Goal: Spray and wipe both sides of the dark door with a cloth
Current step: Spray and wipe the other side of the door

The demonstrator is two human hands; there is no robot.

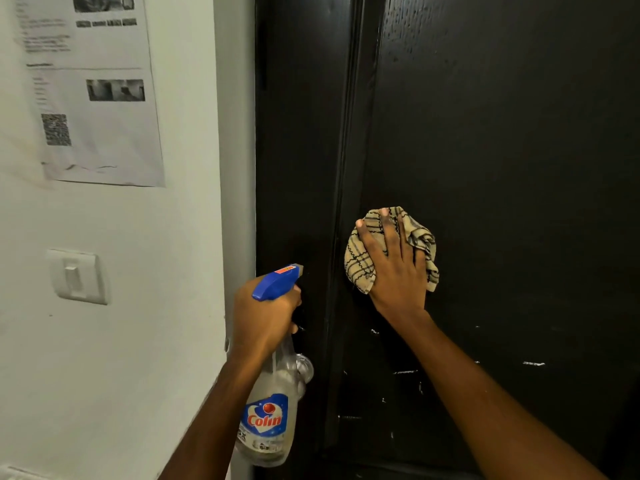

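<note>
- A person's right hand (398, 271) presses a crumpled cloth (360, 261) flat against a dark door (502, 133). The fingers are stretched out and spread over the fabric, and the palm sits on its lower part.
- The cloth is beige with a black checked pattern. It lies bunched under the hand at about mid-height in the view, just right of a vertical ridge running down the door.
- The left hand (263, 313) grips a spray bottle (266, 420) round its neck, fingers curled tight beneath the blue trigger head (275, 280). The nozzle points right, toward the door's left side.
- The bottle is clear, hangs tilted below the fist and carries a blue and red label reading "Colin". How much liquid it holds cannot be told.
- The two hands are near each other but apart, with the bottle to the left of the cloth and a little lower.
- White scuffs (533, 363) dot the lower part of the door, below the right forearm.
- To the left stands a pale wall (138, 358) with a white light switch (76, 277) at about the level of the trigger. Above the switch hangs a printed notice (100, 98) with small photographs and a square code, its text too blurred to read.
</note>
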